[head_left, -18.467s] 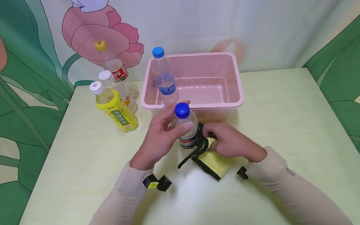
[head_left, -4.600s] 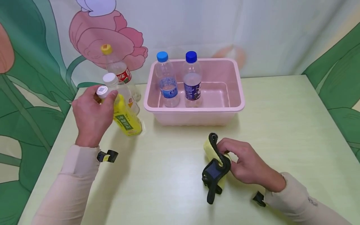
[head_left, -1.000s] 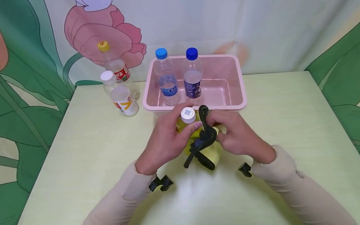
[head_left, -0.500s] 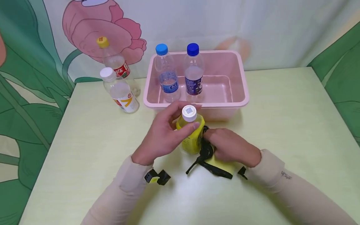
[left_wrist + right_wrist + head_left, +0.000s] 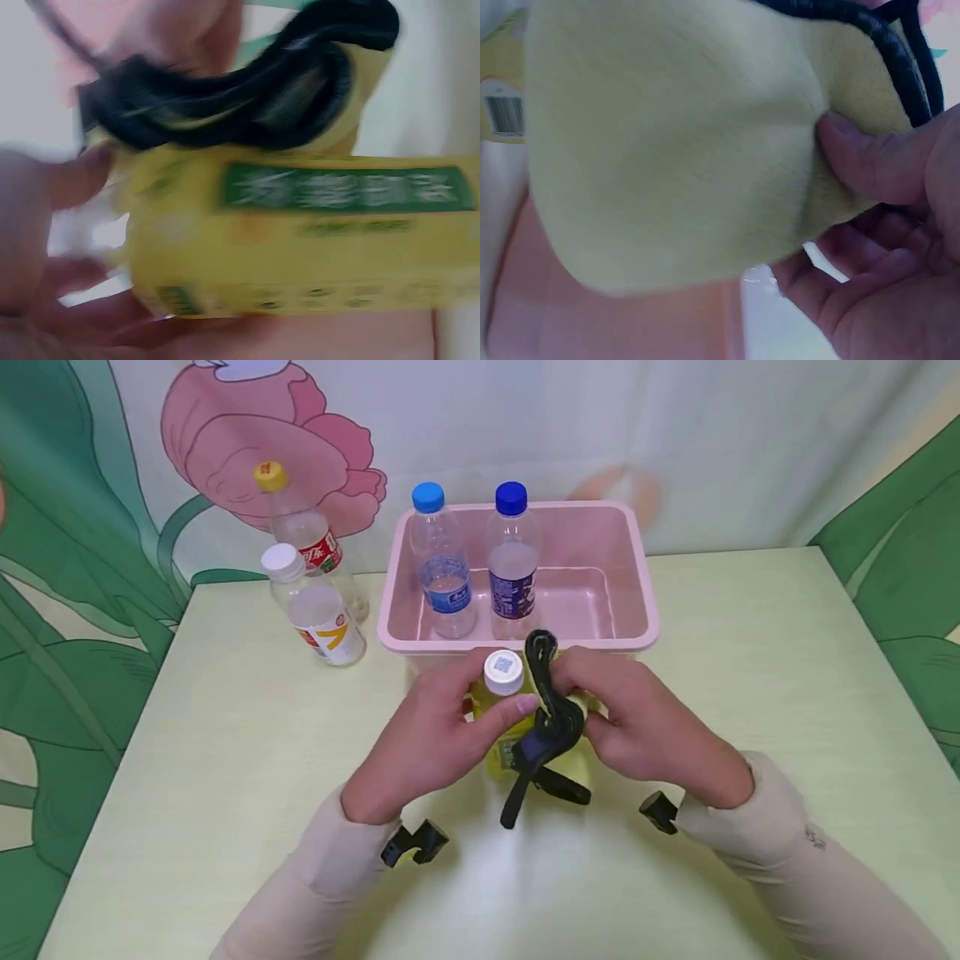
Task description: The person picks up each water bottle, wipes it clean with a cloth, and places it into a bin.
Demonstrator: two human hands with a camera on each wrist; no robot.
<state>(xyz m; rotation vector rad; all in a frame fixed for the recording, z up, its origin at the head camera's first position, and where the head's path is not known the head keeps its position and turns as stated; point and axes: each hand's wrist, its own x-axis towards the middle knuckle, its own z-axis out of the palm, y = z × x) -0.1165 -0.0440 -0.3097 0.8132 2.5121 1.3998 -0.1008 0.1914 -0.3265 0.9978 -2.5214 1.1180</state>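
My left hand [image 5: 423, 735] grips a drink bottle with a white cap [image 5: 503, 670] and yellow label [image 5: 315, 247], upright in front of the pink tub. Thumb and fingers lie around its upper part. My right hand [image 5: 641, 718] pinches a folded yellow cloth with black edging [image 5: 558, 714] against the bottle's right side. In the right wrist view, the cloth [image 5: 675, 150] hangs broad and flat from the thumb [image 5: 870, 161] and fingers. The left wrist view shows the black edging [image 5: 225, 105] bunched along the label; this view is blurred.
The pink tub [image 5: 517, 646] holds a light-blue-capped bottle [image 5: 445, 572] and a dark-blue-capped bottle [image 5: 513, 581]. On the table's left stand a white-capped bottle [image 5: 326, 618] and a yellow-capped cola bottle [image 5: 318, 547]. A printed curtain [image 5: 525, 427] hangs behind the pale table [image 5: 750, 677].
The dark-blue-capped bottle went from my left hand into the tub. My left hand then brought the yellow-labelled bottle from the left group. Lately the cloth dipped down the bottle and rose again.
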